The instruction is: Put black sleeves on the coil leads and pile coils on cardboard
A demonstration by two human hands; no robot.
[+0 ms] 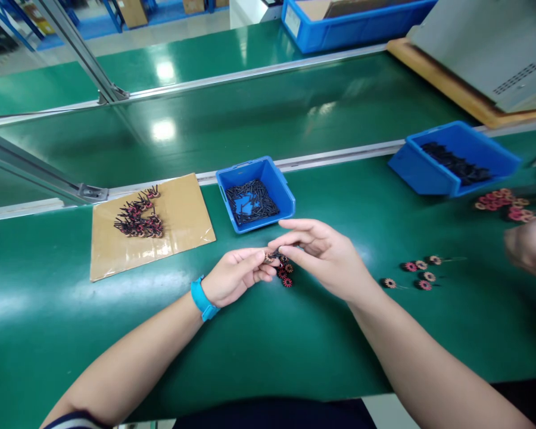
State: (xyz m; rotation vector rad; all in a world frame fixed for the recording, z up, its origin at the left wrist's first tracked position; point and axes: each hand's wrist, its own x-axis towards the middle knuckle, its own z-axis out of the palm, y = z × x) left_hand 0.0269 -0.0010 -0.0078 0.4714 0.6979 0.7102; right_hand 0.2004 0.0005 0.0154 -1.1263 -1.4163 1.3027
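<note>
My left hand (239, 275), with a teal band at its wrist, pinches a small wound ring coil (268, 258) between thumb and fingers. My right hand (319, 253) meets it from the right, thumb and index finger closed together at the coil's dark leads; what lies between these fingertips is too small to make out. Right beside the left fingertips, several red and copper-coloured ring coils (287, 281) lie on the green table. Just beyond both hands stands a blue bin (287, 205) holding many short black tubes.
At left, a cardboard sheet (183, 208) carries a pile of coils with black-sleeved leads (140, 220). Loose coils (424, 285) lie to the right, near another person's hand (531, 247). A second blue bin (422, 170) holds black pieces. A metal rail (339, 156) runs behind.
</note>
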